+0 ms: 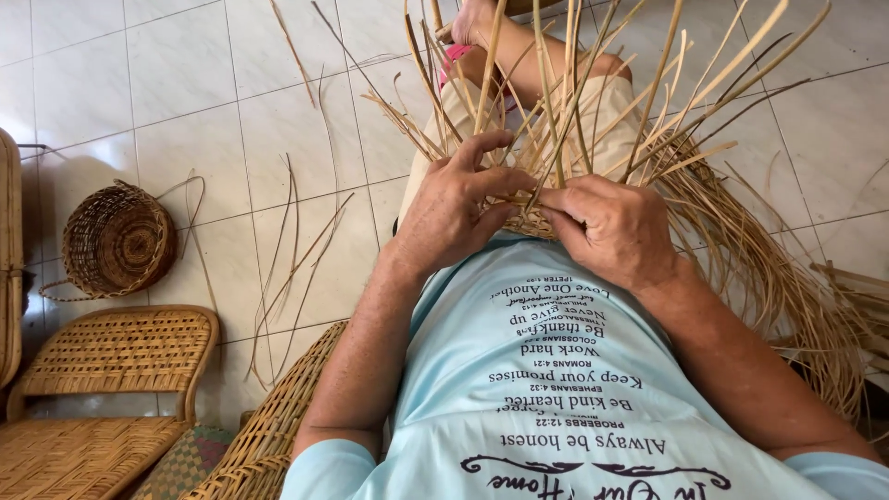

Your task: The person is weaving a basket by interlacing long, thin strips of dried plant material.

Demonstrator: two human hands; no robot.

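Your left hand (454, 208) curled and pinching pale cane strips, half-woven basket (532, 222) of tan strips in your lap between both hands, its loose stakes fanning up and away from you, your right hand (616, 227) closed on its woven edge.

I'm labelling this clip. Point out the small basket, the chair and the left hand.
small basket (118, 241), head view, woven side.
chair (118, 350), head view, woven backrest.
left hand (456, 208), head view, back of hand.
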